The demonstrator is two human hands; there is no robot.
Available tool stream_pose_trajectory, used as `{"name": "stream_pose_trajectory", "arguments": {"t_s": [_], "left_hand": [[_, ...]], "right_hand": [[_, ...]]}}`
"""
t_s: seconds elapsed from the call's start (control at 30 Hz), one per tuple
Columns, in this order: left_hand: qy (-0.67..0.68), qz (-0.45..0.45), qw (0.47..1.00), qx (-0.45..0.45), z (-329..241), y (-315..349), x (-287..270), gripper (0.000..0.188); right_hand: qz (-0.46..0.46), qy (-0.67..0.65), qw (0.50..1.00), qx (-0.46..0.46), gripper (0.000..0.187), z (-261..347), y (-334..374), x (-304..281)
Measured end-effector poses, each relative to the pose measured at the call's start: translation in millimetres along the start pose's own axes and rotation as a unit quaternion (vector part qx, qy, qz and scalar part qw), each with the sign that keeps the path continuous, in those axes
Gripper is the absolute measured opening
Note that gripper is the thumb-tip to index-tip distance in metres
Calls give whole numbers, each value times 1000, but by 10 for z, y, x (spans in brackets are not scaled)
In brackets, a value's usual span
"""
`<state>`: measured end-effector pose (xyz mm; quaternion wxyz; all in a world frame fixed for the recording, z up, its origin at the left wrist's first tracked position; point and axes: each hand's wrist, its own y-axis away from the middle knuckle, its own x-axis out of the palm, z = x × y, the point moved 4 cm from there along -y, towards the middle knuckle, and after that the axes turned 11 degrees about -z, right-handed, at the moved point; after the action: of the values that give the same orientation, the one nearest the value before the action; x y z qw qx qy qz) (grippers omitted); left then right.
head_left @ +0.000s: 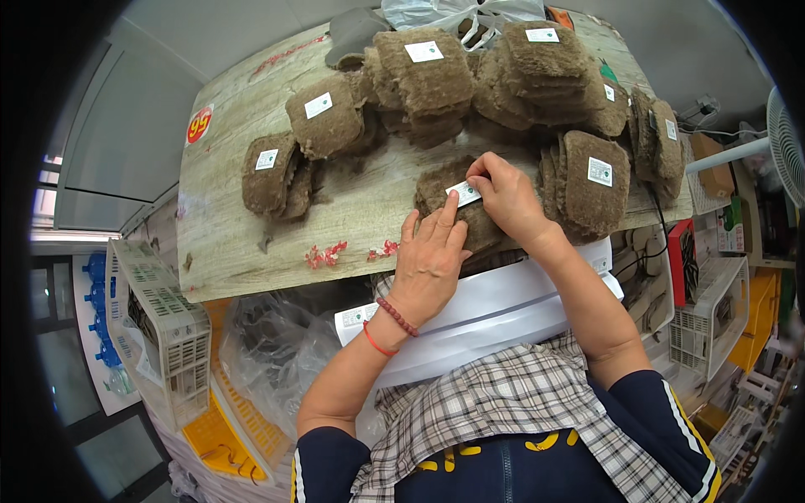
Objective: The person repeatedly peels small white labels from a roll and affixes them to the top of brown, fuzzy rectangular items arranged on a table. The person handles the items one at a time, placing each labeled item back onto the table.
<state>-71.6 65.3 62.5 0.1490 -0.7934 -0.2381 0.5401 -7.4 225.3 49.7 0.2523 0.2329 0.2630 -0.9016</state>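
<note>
A brown fuzzy pad (443, 186) lies at the near edge of a wooden table (243, 243). A small white label (463, 194) rests on top of it. My left hand (429, 260) lies flat on the pad, its fingertips pressing the label's near corner. My right hand (503, 197) pinches the label's far end between thumb and fingers. A strip of white label backing (478, 314) lies across my lap below the table edge.
Stacks of the same brown pads, each with a white label, fill the table: left (272, 172), middle (423, 75), right (591, 180). A clear plastic bag (453, 12) sits at the back. White plastic crates (159, 327) and a fan (784, 142) flank the table.
</note>
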Motion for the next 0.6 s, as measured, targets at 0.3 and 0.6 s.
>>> {"name": "stream_pose_trajectory", "arguments": {"t_s": [0.3, 0.6], "left_hand": [[-31, 13, 999, 19, -8, 0, 63, 45], [-1, 8, 1000, -2, -13, 9, 44, 66]], "right_hand": [[-21, 111, 992, -48, 10, 154, 110, -6], [-152, 124, 980, -13, 28, -1, 245, -59]]}}
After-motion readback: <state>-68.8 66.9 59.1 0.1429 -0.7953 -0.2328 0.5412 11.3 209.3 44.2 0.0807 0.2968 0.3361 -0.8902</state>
